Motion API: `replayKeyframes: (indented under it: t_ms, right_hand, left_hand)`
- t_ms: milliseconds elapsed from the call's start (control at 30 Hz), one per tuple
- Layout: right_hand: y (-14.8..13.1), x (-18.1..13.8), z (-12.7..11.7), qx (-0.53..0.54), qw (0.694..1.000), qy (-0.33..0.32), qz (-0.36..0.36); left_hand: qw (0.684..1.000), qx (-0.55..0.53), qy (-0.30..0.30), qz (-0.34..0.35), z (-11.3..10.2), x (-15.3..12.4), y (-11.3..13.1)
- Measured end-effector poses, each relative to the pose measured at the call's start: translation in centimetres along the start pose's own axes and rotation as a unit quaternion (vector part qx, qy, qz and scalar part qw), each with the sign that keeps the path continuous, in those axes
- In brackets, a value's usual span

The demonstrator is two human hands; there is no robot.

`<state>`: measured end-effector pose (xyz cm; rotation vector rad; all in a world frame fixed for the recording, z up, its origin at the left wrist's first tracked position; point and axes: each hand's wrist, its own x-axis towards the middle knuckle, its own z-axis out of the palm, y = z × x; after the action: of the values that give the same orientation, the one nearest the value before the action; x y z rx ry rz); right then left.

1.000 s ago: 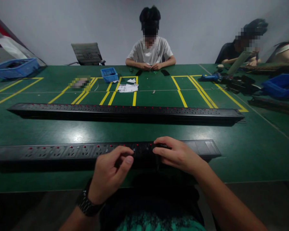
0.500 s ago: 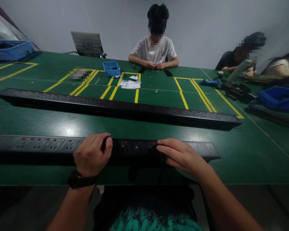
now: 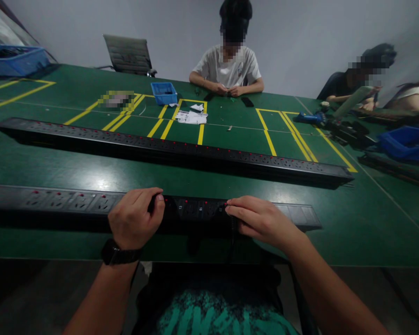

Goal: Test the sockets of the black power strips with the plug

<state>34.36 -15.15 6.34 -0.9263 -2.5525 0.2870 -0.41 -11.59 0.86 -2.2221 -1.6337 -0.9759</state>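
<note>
A long black power strip (image 3: 66, 200) with rows of sockets and red dots lies along the near side of the table. My left hand (image 3: 136, 218), with a dark watch on its wrist, is closed over the strip's middle. Between its thumb and fingers is something dark that I cannot make out. My right hand (image 3: 258, 216) pinches a black plug at the sockets nearer the strip's right end. A dark cord (image 3: 233, 230) hangs from there past the front face. The hand hides most of the plug. Socket faces with small white numbers (image 3: 200, 209) show between my hands.
A second long power strip (image 3: 181, 153) lies beyond, slanting across the green table (image 3: 202, 184). Farther back are a small blue bin (image 3: 165, 94), white paper scraps (image 3: 192, 117) and a seated co-worker (image 3: 232, 65). Blue bins (image 3: 408, 144) and dark parts are at the right.
The view has tilted down slightly, so the far things sit higher in it. Both hands keep their places on the near power strip, the right fingers shifting a little.
</note>
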Motion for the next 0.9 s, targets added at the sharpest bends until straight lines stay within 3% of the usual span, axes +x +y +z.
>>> replayKeyframes:
  t_ms: [267, 533, 667, 900]
  right_hand:
    - [-0.8, -0.1, 0.9, -0.005, 0.999, 0.033, 0.021]
    - [-2.9, 0.1, 4.3, -0.144, 0.971, 0.181, 0.06]
    - [-3.6, 0.2, 5.4, -0.198, 0.954, 0.196, 0.114]
    - [-5.0, -1.5, 6.3, -0.13, 0.944, 0.243, 0.182]
  left_hand:
    - [1.0, -0.003, -0.003, -0.001, 0.0, 0.1, 0.1]
    - [1.0, -0.004, -0.011, -0.008, 0.0, 0.0, 0.1]
    - [1.0, -0.004, -0.015, -0.006, -0.1, 0.0, 0.1]
    - [1.0, -0.002, -0.009, -0.002, -0.1, 0.1, 0.2]
